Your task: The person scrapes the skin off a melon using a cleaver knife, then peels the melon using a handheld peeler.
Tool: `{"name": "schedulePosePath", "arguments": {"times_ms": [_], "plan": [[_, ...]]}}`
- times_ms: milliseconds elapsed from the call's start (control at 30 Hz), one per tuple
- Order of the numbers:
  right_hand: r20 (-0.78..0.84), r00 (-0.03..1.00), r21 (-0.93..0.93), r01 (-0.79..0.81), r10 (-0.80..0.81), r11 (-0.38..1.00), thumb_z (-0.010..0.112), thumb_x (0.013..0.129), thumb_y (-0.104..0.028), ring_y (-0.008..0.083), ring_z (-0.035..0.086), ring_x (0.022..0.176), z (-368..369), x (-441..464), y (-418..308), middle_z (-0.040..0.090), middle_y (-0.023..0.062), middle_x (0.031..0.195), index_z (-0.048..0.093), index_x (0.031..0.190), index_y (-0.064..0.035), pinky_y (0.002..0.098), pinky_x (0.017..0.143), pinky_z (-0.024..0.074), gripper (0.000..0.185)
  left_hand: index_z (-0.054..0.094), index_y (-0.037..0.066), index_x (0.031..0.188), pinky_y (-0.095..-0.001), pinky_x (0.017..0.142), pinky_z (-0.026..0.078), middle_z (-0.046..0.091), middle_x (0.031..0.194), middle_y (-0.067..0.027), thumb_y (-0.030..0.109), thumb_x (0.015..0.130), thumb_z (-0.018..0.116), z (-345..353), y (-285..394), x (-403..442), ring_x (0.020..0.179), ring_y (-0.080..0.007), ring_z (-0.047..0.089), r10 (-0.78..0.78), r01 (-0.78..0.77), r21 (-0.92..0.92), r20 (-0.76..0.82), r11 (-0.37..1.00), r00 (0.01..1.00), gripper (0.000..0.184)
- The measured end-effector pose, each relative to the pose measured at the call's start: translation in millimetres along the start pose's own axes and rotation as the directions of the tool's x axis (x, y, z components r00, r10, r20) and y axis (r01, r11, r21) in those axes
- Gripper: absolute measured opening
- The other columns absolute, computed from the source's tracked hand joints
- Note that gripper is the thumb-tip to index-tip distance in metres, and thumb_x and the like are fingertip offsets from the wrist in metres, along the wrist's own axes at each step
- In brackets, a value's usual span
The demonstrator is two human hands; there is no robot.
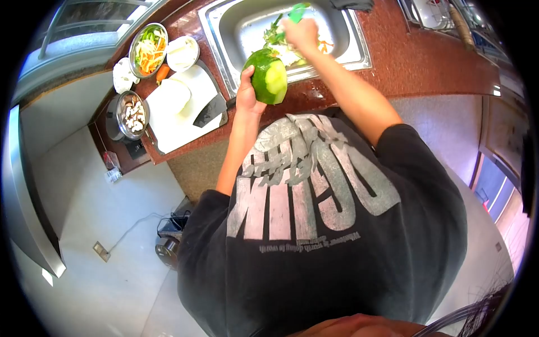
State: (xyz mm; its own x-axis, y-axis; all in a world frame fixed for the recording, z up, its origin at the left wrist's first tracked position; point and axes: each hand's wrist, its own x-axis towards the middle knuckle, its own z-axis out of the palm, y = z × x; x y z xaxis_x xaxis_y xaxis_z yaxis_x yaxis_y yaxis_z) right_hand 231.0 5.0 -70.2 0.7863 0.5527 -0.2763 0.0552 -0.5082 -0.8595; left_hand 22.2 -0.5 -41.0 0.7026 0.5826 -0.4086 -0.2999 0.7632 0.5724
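My left hand [247, 100] is wrapped round a large dark-green gourd [264, 70], held up over the sink's near edge. One side of the gourd is peeled to pale green, and its lower end looks cut flat. Above the sink, my right hand [302, 35] is closed on a bright green tool [298, 10], which looks like a peeler. Motion blurs this hand and tool, and the blade cannot be made out. The right hand is apart from the gourd. Below it, green peelings and pale and orange scraps [286, 56] lie in the steel sink [230, 33].
Left of the sink, a cutting board [168, 132] bears a pale rounded piece [174, 95] and a dark blade-like shape [210, 111]. Around it stand a bowl of cut vegetables [150, 50], a white-filled bowl [183, 53], a carrot [163, 73] and a mushroom bowl [133, 116]. A dish rack [443, 19] stands right.
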Motion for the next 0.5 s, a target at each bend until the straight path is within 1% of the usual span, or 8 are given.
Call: {"name": "schedulePosePath", "arguments": {"times_ms": [67,133,200,267,300,333,400,500], "plan": [[-0.154,0.984,-0.13,-0.108,0.088,0.986,0.063,0.073,-0.044,0.0348,0.069,0.071,-2.6,39.0,35.8,0.068,0.0207,0.07,0.072,0.07,0.0004,0.0438,0.07,0.0527,0.045,0.054,0.005,0.131,-0.0403,0.095,0.051,0.063,0.123,-0.0126,0.039,0.092,0.056,-0.4,-3.9,-6.5,0.107,-0.0271,0.064,-0.002,0.002,0.022,-0.022,1.0,1.0,0.052],[-0.145,0.986,-0.323,0.031,-0.081,0.946,0.062,0.073,-0.043,0.0367,0.069,0.077,-12.6,27.5,29.5,0.069,0.021,0.075,0.073,0.071,-0.0012,0.0442,0.073,0.0531,0.044,0.053,0.006,0.132,-0.0407,0.093,0.052,0.063,0.123,-0.0117,0.04,0.091,0.058,3.4,-6.0,-4.2,0.107,-0.026,0.064,0.069,-0.068,0.039,-0.029,0.997,0.997,0.053],[-0.145,0.981,-0.313,0.078,-0.129,0.947,0.061,0.074,-0.042,0.0374,0.068,0.073,-19.7,8.0,26.1,0.068,0.02,0.07,0.072,0.069,-0.0015,0.0445,0.071,0.0524,0.042,0.053,0.005,0.131,-0.0403,0.093,0.052,0.064,0.121,-0.0117,0.04,0.091,0.059,-0.7,0.5,-5.7,0.106,-0.0254,0.064,-0.002,0.002,0.015,0.024,1.0,1.0,0.054],[-0.075,0.981,-0.167,0.166,-0.181,0.972,0.061,0.075,-0.042,0.0372,0.067,0.068,-23.7,-1.9,0.3,0.067,0.0196,0.065,0.069,0.065,-0.001,0.045,0.069,0.0516,0.043,0.054,0.004,0.13,-0.0406,0.092,0.053,0.064,0.12,-0.0118,0.039,0.091,0.06,-3.0,3.7,-0.6,0.105,-0.0252,0.064,-0.032,0.032,-0.007,0.042,0.999,0.999,0.053],[-0.073,0.963,0.039,0.264,-0.26,0.964,0.063,0.075,-0.042,0.0316,0.065,0.061,-22.9,-9.4,-6.2,0.064,0.0163,0.059,0.067,0.062,-0.0016,0.0422,0.065,0.0502,0.043,0.054,0.004,0.13,-0.0405,0.091,0.053,0.065,0.119,-0.0117,0.039,0.09,0.06,0.2,3.6,3.3,0.104,-0.025,0.065,-0.029,0.029,-0.009,0.029,1.0,0.999,0.053],[-0.067,0.964,0.041,0.259,-0.256,0.965,0.063,0.075,-0.042,0.0316,0.065,0.061,-24.4,-20.2,-15.3,0.064,0.0163,0.059,0.067,0.062,-0.0016,0.0422,0.065,0.0502,0.043,0.054,0.004,0.129,-0.0405,0.09,0.054,0.065,0.118,-0.0117,0.039,0.09,0.06,0.7,1.6,0.5,0.104,-0.0248,0.065,-0.038,0.038,-0.012,0.005,0.999,0.999,0.053],[0.178,0.967,0.334,0.115,-0.183,0.936,0.066,0.073,-0.041,0.0236,0.061,0.056,-31.4,-40.7,-33.3,0.062,0.0128,0.056,0.065,0.061,-0.0012,0.038,0.061,0.0485,0.041,0.054,0.004,0.129,-0.0401,0.09,0.054,0.065,0.119,-0.0117,0.039,0.09,0.06,0.4,-0.4,-7.3,0.103,-0.0245,0.065,-0.071,0.072,-0.035,0.03,0.997,0.997,0.052],[0.311,0.903,0.335,0.187,-0.296,0.924,0.068,0.073,-0.038,0.0185,0.057,0.054,-36.9,-57.9,-43.0,0.061,0.011,0.057,0.064,0.063,0.0017,0.0376,0.057,0.0469,0.042,0.055,0.004,0.128,-0.0392,0.088,0.055,0.065,0.119,-0.0117,0.039,0.091,0.06,3.0,7.3,-2.3,0.101,-0.0241,0.066,-0.099,0.107,-0.067,0.118,0.992,0.988,0.051]]}}
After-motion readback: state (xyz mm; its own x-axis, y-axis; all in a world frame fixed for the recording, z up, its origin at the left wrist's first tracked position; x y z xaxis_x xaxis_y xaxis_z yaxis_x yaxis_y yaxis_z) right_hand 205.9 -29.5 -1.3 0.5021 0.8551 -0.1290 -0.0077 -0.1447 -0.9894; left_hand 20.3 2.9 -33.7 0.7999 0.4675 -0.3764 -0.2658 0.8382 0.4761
